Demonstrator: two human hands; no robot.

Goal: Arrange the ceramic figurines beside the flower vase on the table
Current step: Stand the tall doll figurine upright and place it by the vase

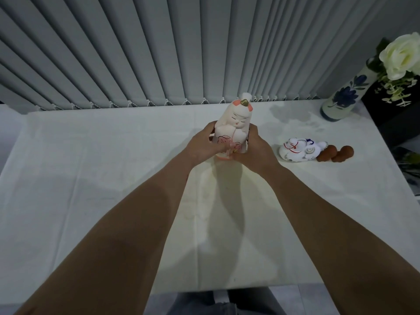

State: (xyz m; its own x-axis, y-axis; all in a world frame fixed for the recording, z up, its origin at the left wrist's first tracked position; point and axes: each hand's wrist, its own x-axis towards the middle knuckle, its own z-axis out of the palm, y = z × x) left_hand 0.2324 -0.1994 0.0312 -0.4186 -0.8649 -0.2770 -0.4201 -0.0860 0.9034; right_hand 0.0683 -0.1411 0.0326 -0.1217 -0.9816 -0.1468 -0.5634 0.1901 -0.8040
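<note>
Both hands are closed around one tall ceramic doll figurine [234, 126], white with pink flower markings, held upright at the middle of the surface [91, 178]. The left hand [202, 146] wraps its left side and the right hand [252, 146] its right side; the fingers [210, 128] of both curl round the lower body, leaving the head and cap free. Whether the base rests on the cloth or is just clear of it cannot be told.

The flower vase [345, 94], white with blue flowers, stands at the far right corner, well apart from the doll. Between them, right of the hands, lie a small white and blue figurine [295, 152] and, touching it on its right, a brown figurine [334, 153].

Assessment: the step in hand appears to be carrying the doll to the right, toward the vase. Recommended: keep the two-sided grip low on the body, keep the piece vertical, pass on the far side of the small figurines, and set the base down flat beside the vase without knocking it before loosening either hand.
</note>
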